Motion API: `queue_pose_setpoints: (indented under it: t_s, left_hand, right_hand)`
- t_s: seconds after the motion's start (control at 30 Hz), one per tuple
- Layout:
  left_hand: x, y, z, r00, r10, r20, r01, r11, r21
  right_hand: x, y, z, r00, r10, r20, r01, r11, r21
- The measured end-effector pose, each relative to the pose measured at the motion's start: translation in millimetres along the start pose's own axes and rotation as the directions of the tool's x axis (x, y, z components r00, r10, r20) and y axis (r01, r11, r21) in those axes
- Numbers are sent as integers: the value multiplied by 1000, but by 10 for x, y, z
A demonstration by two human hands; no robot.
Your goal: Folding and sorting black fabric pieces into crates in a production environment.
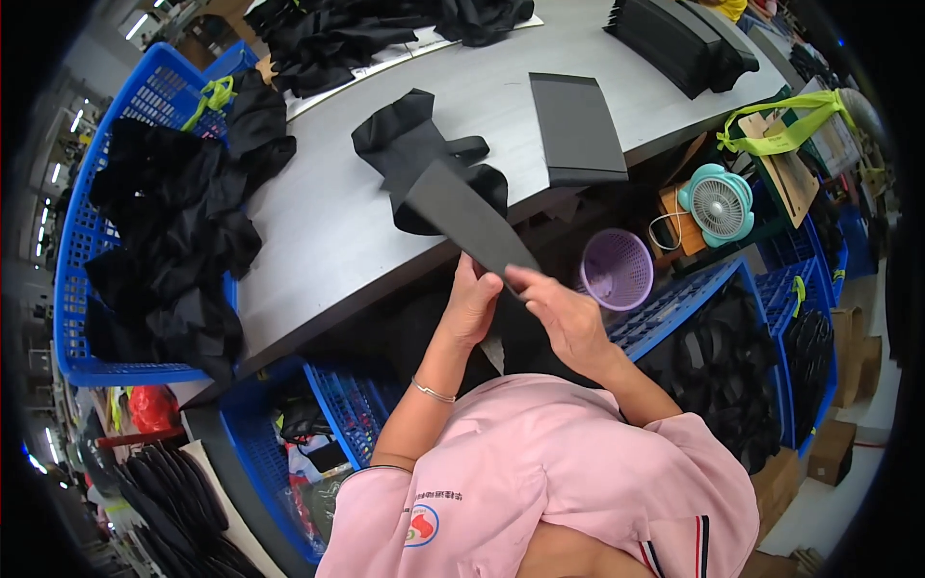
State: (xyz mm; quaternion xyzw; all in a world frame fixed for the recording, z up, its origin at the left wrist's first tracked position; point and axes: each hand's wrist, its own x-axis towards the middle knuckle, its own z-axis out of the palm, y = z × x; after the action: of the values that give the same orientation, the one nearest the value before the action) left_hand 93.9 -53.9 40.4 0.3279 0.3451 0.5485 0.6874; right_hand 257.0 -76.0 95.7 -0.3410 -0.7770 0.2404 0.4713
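Note:
A long flat black board [462,214] reaches from my hands up over the edge of the grey table [337,222]. My left hand [471,303] grips its near end from the left, and my right hand [564,313] pinches the same end from the right. A black cloth piece [409,144] is bunched around the board's far part and lies on the table.
A stack of flat black boards [576,125] lies on the table to the right, with more black pieces at the far edge. A blue basket [72,289] of black cloth stands at the left. Below the table are a purple basket [617,270], a small teal fan [718,204] and blue crates [761,289].

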Motion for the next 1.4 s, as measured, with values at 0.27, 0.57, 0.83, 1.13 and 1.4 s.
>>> queue_pose_setpoints:
  t_s: [0.27,0.57,0.83,1.13,1.4]
  left_hand:
    - [-359,222,50,995,103,15,-88,914,-396]
    - [-432,452,-166,964,266,14,-241,891,-385]
    - [-445,427,-380,957,288,-41,-273,842,-466]
    - [-462,366,-511,956,283,-77,-286,841,-459]
    - [-464,420,-547,937,290,-196,-344,866,-364]
  right_hand:
    - [-313,-91,35,906,421,47,-424,899,109]
    - [-450,-112,88,800,597,-61,-531,752,391]
    - [-538,-94,272,525,460,716,-681,-278,677]
    - [-525,13,206,480,545,687,-580,-391,715]
    - [-555,-142,195,416,534,736,-650,-391,652]
